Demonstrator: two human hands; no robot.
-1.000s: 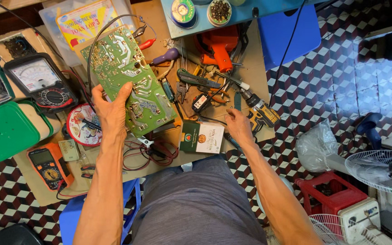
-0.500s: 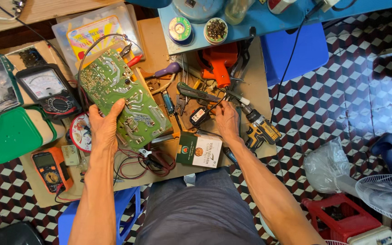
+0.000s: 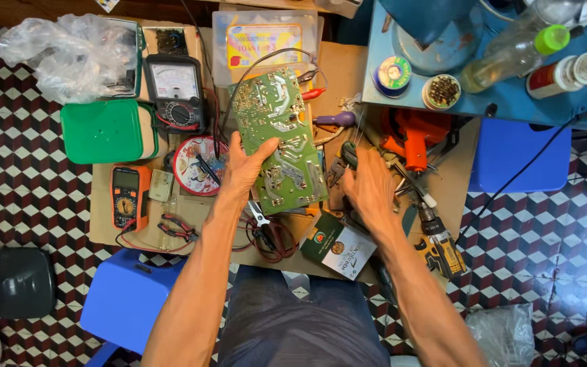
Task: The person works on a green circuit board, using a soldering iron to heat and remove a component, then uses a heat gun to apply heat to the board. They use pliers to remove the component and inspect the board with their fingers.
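My left hand (image 3: 244, 165) grips the left edge of a large green circuit board (image 3: 281, 136), solder side up, held over the brown work board (image 3: 338, 68). My right hand (image 3: 368, 188) reaches down into a pile of hand tools just right of the circuit board, fingers curled among pliers and screwdrivers; what it grips is hidden. A purple-handled screwdriver (image 3: 334, 119) lies beside the board's upper right edge.
An analog meter (image 3: 175, 92), orange digital multimeter (image 3: 128, 196), green box (image 3: 107, 130), round tin (image 3: 195, 164), orange soldering gun (image 3: 412, 136), small green packet (image 3: 338, 245) and yellow drill (image 3: 441, 251) crowd the board. A blue table (image 3: 504, 81) carries bottles. Blue stools (image 3: 127, 299) stand beside it.
The view has shifted so the bench sits lower and more centred. My left hand keeps the circuit board. My right hand has moved up from the packet into the tool pile.
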